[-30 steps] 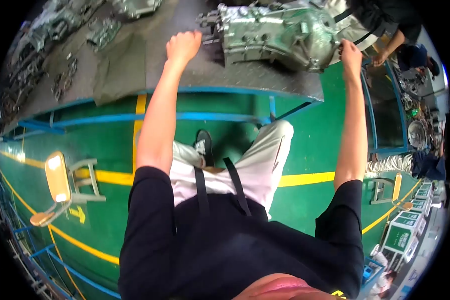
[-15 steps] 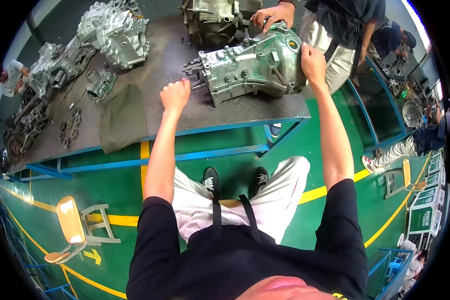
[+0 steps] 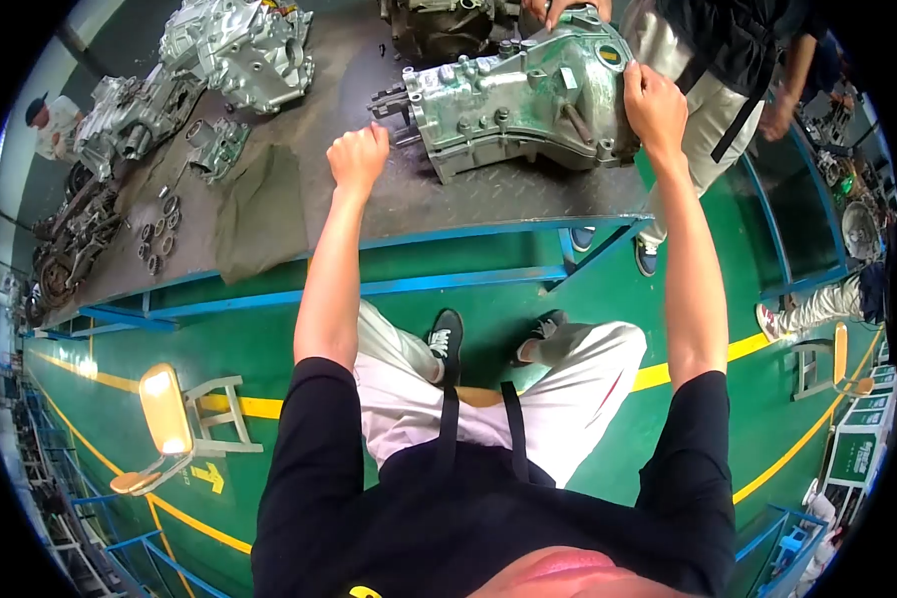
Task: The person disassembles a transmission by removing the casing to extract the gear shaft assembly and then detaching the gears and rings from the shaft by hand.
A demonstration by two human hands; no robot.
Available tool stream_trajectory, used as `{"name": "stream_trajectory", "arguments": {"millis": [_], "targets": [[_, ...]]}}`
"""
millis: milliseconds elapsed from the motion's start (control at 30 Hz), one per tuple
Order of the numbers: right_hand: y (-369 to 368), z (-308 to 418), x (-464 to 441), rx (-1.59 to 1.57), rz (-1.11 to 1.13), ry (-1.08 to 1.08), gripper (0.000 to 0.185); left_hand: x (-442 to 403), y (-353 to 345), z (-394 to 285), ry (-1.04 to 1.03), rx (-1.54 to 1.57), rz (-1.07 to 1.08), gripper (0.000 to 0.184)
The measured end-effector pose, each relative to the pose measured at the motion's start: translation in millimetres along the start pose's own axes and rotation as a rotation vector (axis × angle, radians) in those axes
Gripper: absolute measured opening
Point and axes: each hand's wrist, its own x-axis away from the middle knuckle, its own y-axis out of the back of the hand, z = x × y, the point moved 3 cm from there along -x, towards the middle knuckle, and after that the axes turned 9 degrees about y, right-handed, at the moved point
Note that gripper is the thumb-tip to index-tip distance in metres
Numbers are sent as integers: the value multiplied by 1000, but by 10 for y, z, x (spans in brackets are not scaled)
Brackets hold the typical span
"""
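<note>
A silver gearbox [image 3: 513, 118] with greenish stains lies on its side on the dark workbench [image 3: 389, 214]. Thin shafts [image 3: 397, 108] jut from its left end. My left hand [image 3: 357, 159] is a fist at those shafts and seems closed round one end, though the fingers cover the grip. At the wide right end, my right hand [image 3: 656, 110] is closed on the rim of the housing, its thumb uppermost. Across the bench, a co-worker's hand [image 3: 571, 10] rests on top of the gearbox, partly cut off by the frame edge.
Silver housings [image 3: 249, 55], a small casting [image 3: 216, 148], several rings [image 3: 161, 234] and a dark cloth [image 3: 261, 214] lie on the left. Behind stands another gearbox [image 3: 444, 25]. A blue bench frame [image 3: 468, 281] runs before my legs. A chair [image 3: 166, 409] stands at left.
The whole view has shifted, so the bench and gearbox appear higher and farther right. Both my hands stay at the gearbox ends. A co-worker's shoe has come into sight beyond the bench corner.
</note>
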Motion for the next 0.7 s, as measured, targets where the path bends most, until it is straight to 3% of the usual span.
{"name": "stream_trajectory", "arguments": {"millis": [367,700], "targets": [[27,19,19,58,18,-25,42,-169,-182,12,51,41,186,49],[87,81,116,71,-49,16,40,-195,-148,28,68,121,182,49]]}}
